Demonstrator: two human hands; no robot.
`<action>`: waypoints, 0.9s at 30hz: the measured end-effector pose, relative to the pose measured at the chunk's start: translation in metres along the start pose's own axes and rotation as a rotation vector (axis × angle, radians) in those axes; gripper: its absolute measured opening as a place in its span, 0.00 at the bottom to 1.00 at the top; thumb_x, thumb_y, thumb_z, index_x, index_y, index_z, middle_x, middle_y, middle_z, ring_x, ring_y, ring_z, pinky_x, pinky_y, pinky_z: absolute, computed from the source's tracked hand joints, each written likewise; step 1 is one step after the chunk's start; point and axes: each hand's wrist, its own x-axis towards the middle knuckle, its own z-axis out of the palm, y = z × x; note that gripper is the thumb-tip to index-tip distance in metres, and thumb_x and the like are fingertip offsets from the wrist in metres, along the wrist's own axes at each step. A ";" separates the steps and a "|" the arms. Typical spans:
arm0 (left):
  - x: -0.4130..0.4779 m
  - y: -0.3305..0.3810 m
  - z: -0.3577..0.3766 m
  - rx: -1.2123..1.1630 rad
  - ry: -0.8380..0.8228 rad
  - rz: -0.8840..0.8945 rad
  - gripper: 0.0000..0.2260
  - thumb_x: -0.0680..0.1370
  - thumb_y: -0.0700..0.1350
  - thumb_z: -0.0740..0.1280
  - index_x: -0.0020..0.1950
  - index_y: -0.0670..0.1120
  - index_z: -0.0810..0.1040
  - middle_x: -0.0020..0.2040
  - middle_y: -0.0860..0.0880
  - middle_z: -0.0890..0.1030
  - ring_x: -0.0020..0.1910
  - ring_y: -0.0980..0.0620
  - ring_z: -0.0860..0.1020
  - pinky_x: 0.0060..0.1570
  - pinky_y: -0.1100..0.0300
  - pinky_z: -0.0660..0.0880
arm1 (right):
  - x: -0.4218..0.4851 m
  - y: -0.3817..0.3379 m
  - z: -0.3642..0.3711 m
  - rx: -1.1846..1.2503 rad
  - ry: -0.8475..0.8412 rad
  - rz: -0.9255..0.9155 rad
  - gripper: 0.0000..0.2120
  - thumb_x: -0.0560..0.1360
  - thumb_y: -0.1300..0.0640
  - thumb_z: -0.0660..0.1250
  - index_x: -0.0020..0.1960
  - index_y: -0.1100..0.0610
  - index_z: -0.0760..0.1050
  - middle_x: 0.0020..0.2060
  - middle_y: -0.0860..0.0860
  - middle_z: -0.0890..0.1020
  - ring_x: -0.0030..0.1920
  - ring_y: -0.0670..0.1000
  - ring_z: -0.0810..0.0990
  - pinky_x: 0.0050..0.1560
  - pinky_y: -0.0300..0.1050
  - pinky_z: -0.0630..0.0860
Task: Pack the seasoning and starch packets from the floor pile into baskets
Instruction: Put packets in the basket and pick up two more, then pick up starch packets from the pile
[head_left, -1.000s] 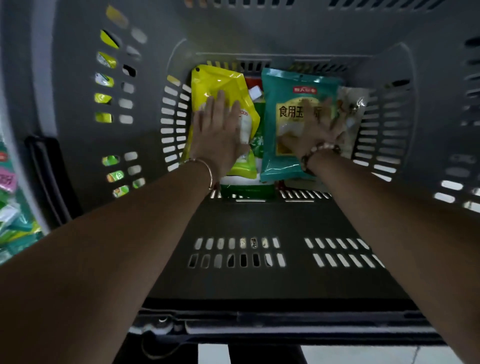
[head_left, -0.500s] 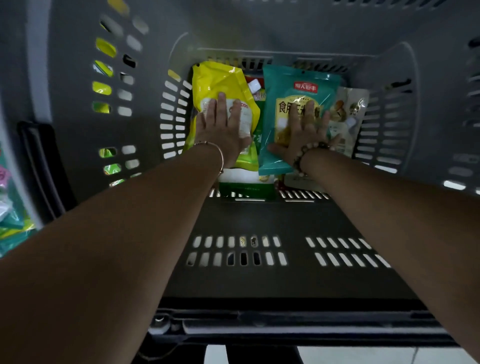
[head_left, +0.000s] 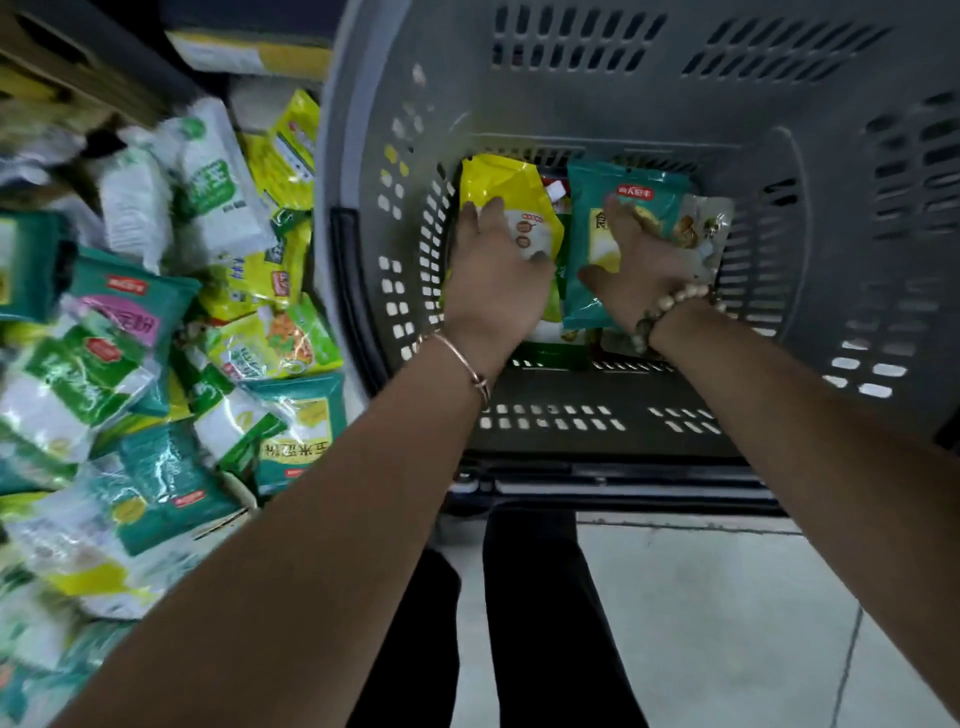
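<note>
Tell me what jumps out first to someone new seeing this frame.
Two bare arms reach deep into a grey basket, the left hand flat on a yellow packet and the right hand on a teal packet beside it at the bottom. Left of the basket, a big floor pile of green, teal and yellow packets sprawls.

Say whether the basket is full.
Mostly empty: the basket holds few packets, yellow packet and teal packet topmost, at its far end; near floor bare.
</note>
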 end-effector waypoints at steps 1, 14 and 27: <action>-0.014 0.006 -0.014 -0.061 0.043 0.049 0.26 0.75 0.42 0.64 0.73 0.41 0.63 0.70 0.41 0.65 0.69 0.45 0.65 0.67 0.57 0.62 | -0.013 -0.012 -0.007 0.009 0.030 -0.028 0.35 0.78 0.52 0.62 0.77 0.50 0.45 0.76 0.53 0.54 0.75 0.54 0.56 0.71 0.43 0.56; -0.140 -0.101 -0.149 -0.297 0.400 -0.042 0.24 0.77 0.40 0.65 0.72 0.45 0.63 0.67 0.52 0.67 0.69 0.52 0.66 0.68 0.56 0.63 | -0.136 -0.184 0.056 0.252 0.230 -0.617 0.26 0.73 0.56 0.63 0.70 0.62 0.67 0.64 0.60 0.74 0.65 0.60 0.72 0.64 0.45 0.66; -0.151 -0.320 -0.100 -0.366 0.507 -0.421 0.25 0.77 0.40 0.65 0.72 0.45 0.64 0.69 0.47 0.68 0.69 0.50 0.67 0.68 0.52 0.64 | -0.078 -0.170 0.251 0.032 -0.258 -0.319 0.25 0.77 0.58 0.62 0.73 0.53 0.62 0.69 0.52 0.70 0.69 0.53 0.67 0.66 0.44 0.64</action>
